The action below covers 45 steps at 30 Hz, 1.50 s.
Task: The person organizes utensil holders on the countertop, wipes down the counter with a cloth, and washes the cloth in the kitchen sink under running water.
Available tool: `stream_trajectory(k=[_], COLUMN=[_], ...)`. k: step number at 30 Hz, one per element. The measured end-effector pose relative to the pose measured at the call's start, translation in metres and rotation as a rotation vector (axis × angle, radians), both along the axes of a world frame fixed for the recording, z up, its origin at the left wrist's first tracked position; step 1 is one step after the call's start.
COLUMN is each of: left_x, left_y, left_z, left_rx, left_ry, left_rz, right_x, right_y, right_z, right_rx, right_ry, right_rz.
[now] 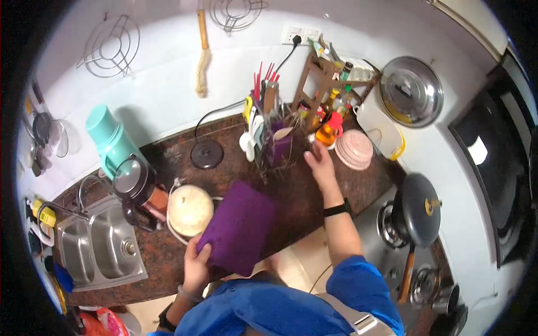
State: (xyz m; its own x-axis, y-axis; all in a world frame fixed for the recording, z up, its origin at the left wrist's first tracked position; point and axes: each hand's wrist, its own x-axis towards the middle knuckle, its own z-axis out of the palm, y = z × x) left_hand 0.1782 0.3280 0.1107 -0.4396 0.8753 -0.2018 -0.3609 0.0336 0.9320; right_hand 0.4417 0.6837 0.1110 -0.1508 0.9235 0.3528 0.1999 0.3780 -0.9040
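My left hand [196, 260] pinches the lower left edge of a purple cloth [241, 227], thumb on top. The cloth is spread fairly flat, over the counter's front edge. My right hand [321, 166] reaches over the counter with its fingers apart and nothing in it. It is just right of a wire utensil holder [274, 159] full of chopsticks, spoons and other tools. Beyond its fingertips stands an orange bottle with a red cap [328, 133]. A pink ribbed bowl [354, 150] sits upside down to the right of that hand.
Left of the cloth are a round cream-coloured lidded pot [190, 210], a glass jug [134, 179], a turquoise flask [112, 140] and a double sink [115, 241]. A black round base [207, 154] lies near the wall. On the right, a lidded pan [417, 210] rests on the stove.
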Motion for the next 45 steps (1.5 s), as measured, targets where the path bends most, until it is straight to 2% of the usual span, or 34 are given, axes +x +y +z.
stream_trajectory(k=[2,3,5,7,9,10,11,13,14,15,17,18,21,22,24,27,31,33,37,40,41,43,44,45], left_x=[0.023,0.031,0.052,0.061,0.072,0.075,0.078,0.082,0.086,0.088,0.088,0.089,0.091,0.086,0.08,0.073,0.045,0.036,0.026,0.025,0.027,0.048,0.056,0.061], left_y=[0.006,0.009,0.017,0.018,0.022,0.026,0.03,0.038,0.042,0.046,0.053,0.057,0.072,0.077,0.094,0.124,0.175,0.201,0.252,0.276,0.277,0.262,0.255,0.245], left_z=[0.01,0.011,0.014,-0.01,-0.019,-0.02,-0.02,-0.02,-0.02,-0.022,-0.034,-0.038,-0.036,-0.048,-0.064,-0.065,-0.108,-0.114,-0.133,-0.132,-0.131,-0.098,-0.086,-0.091], left_rx=[-0.006,-0.023,-0.052,-0.032,-0.02,-0.026,-0.028,-0.035,-0.035,-0.029,0.001,0.024,-0.007,-0.039,0.022,0.031,0.008,-0.128,-0.114,-0.12,-0.116,-0.174,-0.243,-0.043], left_ry=[-0.107,-0.03,-0.02,-0.039,-0.063,-0.057,-0.051,-0.044,-0.04,-0.037,-0.053,-0.064,-0.032,0.123,0.157,0.26,0.432,0.841,1.012,1.028,1.079,1.177,1.269,1.163], left_rz=[0.139,0.186,0.328,0.404,0.443,0.465,0.489,0.497,0.509,0.518,0.502,0.492,0.454,0.423,0.402,0.366,0.306,0.298,0.324,0.221,0.196,0.125,0.082,-0.011], right_x=[-0.013,-0.017,-0.024,-0.026,-0.016,-0.015,-0.01,-0.003,0.006,0.014,0.028,0.039,0.055,0.065,0.086,0.103,0.12,0.114,0.11,0.099,0.101,0.102,0.133,0.134], right_y=[0.045,0.062,0.08,0.085,0.089,0.088,0.085,0.073,0.062,0.051,0.036,0.035,0.004,0.002,0.0,-0.023,-0.052,-0.08,-0.119,-0.144,-0.153,-0.167,-0.158,-0.151], right_z=[-0.001,-0.004,-0.005,0.007,0.016,0.006,-0.001,-0.011,-0.012,-0.012,-0.01,-0.01,0.005,-0.003,-0.018,-0.006,-0.018,0.002,-0.001,-0.009,-0.007,-0.004,-0.033,-0.007], right_rx=[-0.008,0.092,-0.116,-0.132,-0.342,-0.047,-0.054,0.133,-0.036,-0.033,-0.049,-0.019,0.065,0.083,-0.1,-0.372,-0.314,-0.4,-0.383,-0.307,-0.301,-0.341,-0.295,-0.359], right_ry=[0.018,-0.042,0.099,0.039,-0.191,-0.048,-0.047,0.02,0.08,0.074,0.143,0.039,0.025,0.021,0.116,0.248,0.233,0.432,0.528,0.643,0.648,0.552,0.308,0.37], right_rz=[0.066,0.081,0.338,0.395,0.458,0.466,0.454,0.324,0.274,0.271,0.027,-0.005,-0.125,-0.123,-0.061,-0.07,-0.104,-0.187,-0.239,-0.265,-0.297,-0.257,-0.307,-0.453])
